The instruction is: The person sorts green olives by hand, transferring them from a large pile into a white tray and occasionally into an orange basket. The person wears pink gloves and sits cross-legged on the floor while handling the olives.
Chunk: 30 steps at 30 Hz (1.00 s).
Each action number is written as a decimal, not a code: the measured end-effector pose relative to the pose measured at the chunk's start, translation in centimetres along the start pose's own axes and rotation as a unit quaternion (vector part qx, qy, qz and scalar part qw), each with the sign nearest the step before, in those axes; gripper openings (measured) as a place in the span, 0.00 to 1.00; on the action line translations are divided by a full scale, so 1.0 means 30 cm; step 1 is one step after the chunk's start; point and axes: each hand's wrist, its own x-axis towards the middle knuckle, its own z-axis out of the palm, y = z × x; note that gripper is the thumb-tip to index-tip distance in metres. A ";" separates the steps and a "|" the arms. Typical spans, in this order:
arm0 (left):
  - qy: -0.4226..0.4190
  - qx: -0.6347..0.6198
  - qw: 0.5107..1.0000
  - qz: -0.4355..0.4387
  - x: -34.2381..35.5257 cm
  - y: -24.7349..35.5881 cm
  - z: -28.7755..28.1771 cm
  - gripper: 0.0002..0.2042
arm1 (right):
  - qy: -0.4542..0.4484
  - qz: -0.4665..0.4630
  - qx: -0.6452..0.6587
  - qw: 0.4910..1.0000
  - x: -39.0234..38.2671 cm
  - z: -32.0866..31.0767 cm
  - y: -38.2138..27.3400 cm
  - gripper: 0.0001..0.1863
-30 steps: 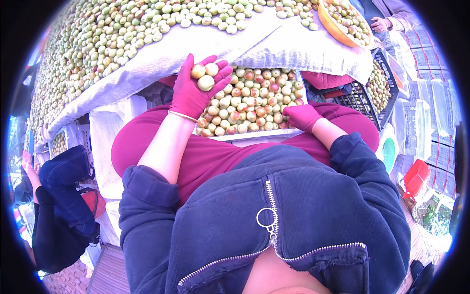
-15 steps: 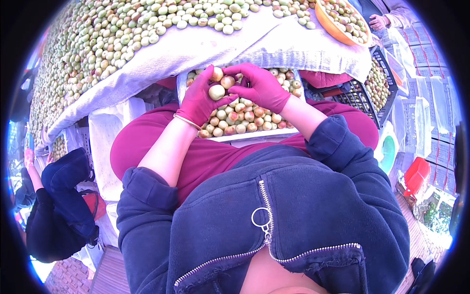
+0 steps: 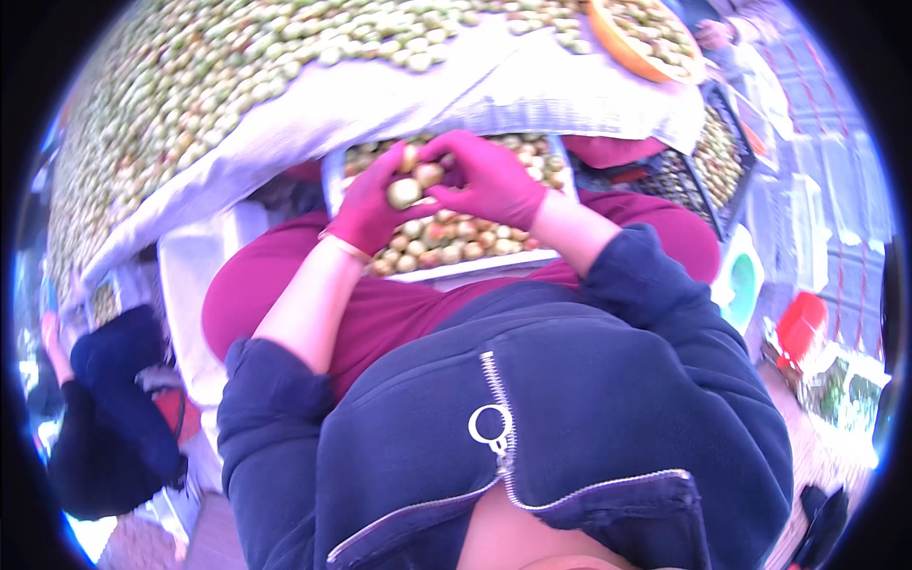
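Note:
Both my hands wear thin magenta gloves and meet over a white crate [image 3: 432, 275] on my lap. My left hand [image 3: 366, 201] is closed around pale jujubes, among them a round one [image 3: 404, 194] near the thumb and a browner one [image 3: 409, 157] by the fingertips. Curled in from the other side, my right hand [image 3: 494, 182] has its index finger and thumb at another jujube [image 3: 428, 174] in the same cluster. Below the hands lie many loose jujubes [image 3: 446, 237], pale green with reddish-brown patches. The gloves hide part of the cluster.
Ahead, a large heap of jujubes [image 3: 237, 85] lies on a pale cloth [image 3: 532, 85]. An orange basket [image 3: 632, 55] and a black crate [image 3: 730, 214] hold more at the right. Another person [image 3: 114, 408] sits at the left; a red object [image 3: 803, 328] stands at right.
The whole picture has shifted slightly and blurred. My hands keep nearly the same pose around the jujubes, with the right fingers a little closer to the cluster.

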 end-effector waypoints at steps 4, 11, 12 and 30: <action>-0.049 -0.542 0.797 -0.260 0.034 0.008 0.014 0.21 | 0.084 -0.018 0.030 0.996 -0.065 -0.107 0.056 0.20; -0.018 -0.570 0.758 -0.316 0.057 -0.005 0.004 0.22 | 0.357 -0.021 -0.129 0.925 -0.356 -0.746 0.416 0.20; -0.019 -0.562 0.765 -0.315 0.051 -0.008 0.009 0.22 | 0.398 0.102 -0.121 0.904 -0.426 -0.894 0.458 0.24; -0.091 -0.544 0.776 -0.306 0.019 0.060 0.020 0.26 | -0.042 -0.026 0.113 0.992 -0.013 -0.003 0.009 0.25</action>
